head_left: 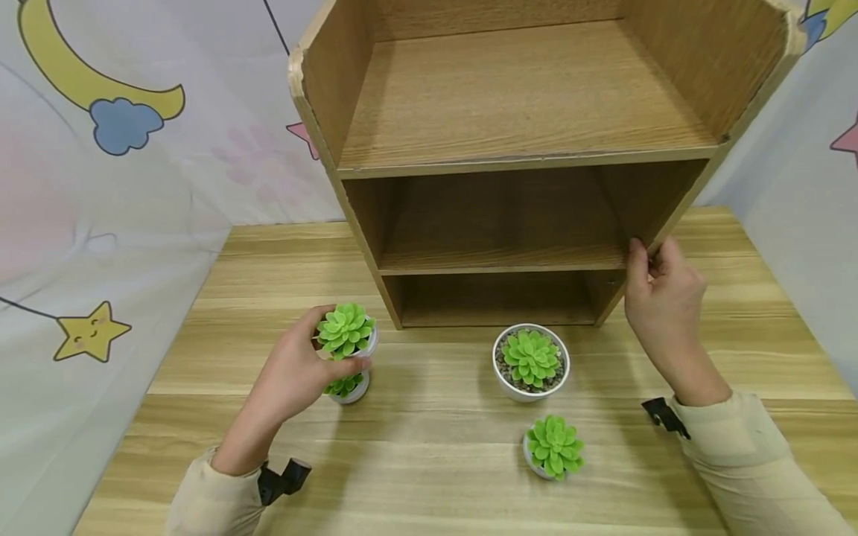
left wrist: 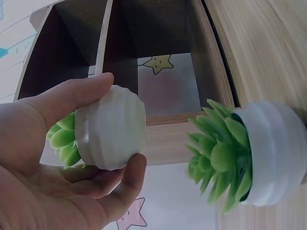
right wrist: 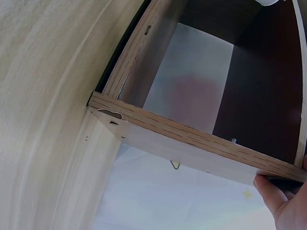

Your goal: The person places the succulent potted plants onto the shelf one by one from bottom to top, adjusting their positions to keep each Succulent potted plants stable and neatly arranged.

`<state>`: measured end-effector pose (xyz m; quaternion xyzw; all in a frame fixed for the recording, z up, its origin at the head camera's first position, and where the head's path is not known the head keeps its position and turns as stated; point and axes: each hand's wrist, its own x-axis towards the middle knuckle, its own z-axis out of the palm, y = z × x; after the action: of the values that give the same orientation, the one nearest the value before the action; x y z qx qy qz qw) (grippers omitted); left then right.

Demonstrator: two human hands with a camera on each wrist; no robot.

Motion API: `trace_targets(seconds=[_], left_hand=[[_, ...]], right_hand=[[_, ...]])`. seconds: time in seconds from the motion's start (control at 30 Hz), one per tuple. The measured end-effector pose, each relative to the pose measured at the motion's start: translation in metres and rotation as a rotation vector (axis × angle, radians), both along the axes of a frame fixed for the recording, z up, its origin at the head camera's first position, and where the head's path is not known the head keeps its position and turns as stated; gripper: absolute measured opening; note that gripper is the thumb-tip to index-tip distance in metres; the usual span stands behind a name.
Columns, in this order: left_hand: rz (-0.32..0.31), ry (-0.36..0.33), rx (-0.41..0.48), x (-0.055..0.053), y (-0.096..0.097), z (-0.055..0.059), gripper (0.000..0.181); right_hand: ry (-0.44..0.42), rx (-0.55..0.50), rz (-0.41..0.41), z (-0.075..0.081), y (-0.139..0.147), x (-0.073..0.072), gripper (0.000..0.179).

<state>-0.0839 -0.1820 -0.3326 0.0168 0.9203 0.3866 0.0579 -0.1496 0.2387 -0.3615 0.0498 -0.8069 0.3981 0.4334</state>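
A pale wood-grain counter (head_left: 436, 476) fills the lower part of the head view, and white cloth walls (head_left: 214, 67) rise around it, printed with a yellow moon (head_left: 50, 56) and a blue cloud (head_left: 124, 125) at 10 o'clock from the middle of that view, and a smiling yellow star (head_left: 92, 332) at 9 o'clock. A brown wooden shelf (head_left: 529, 93) stands on the counter at 1 o'clock, its open front towards the person, with a raised-sided top and two levels below; the edges of its side boards look chipped. Of the two hands, the left hand (head_left: 295, 372), at 8 o'clock, is curved round a small green plant in a white ridged pot (head_left: 345, 327), thumb on one side of the pot and fingers on the other. Just beside it, on the counter, stands another small potted plant (head_left: 355, 392), partly hidden in the head view. The right hand (head_left: 663, 305), at 3 o'clock, pinches the front edge of the shelf's right side board, its thumb in front and its fingers partly hidden. A wider white pot of pebbles with a green plant (head_left: 532, 361) stands at 4 o'clock, near the shelf's foot, and a smaller plant (head_left: 554, 447) sits at 5 o'clock. Cream sleeves (head_left: 744, 439) end at both wrists, each with a black fitting (head_left: 665, 417) beside the cuff
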Motion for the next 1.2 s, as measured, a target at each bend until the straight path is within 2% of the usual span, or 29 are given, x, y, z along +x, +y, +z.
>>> trace_targets(seconds=[0.73, 1.0, 1.2], left_hand=[[-0.029, -0.019, 0.006, 0.002, 0.012, 0.000, 0.082], [-0.032, -0.035, 0.007, 0.004, 0.019, -0.005, 0.083], [-0.052, -0.003, 0.030, 0.002, 0.023, -0.006, 0.080]], right_hand=[[-0.004, 0.032, 0.010, 0.004, 0.000, 0.003, 0.023], [-0.006, 0.066, 0.008, 0.003, 0.000, 0.001, 0.023], [-0.002, 0.050, -0.004, 0.003, 0.000, 0.002, 0.024]])
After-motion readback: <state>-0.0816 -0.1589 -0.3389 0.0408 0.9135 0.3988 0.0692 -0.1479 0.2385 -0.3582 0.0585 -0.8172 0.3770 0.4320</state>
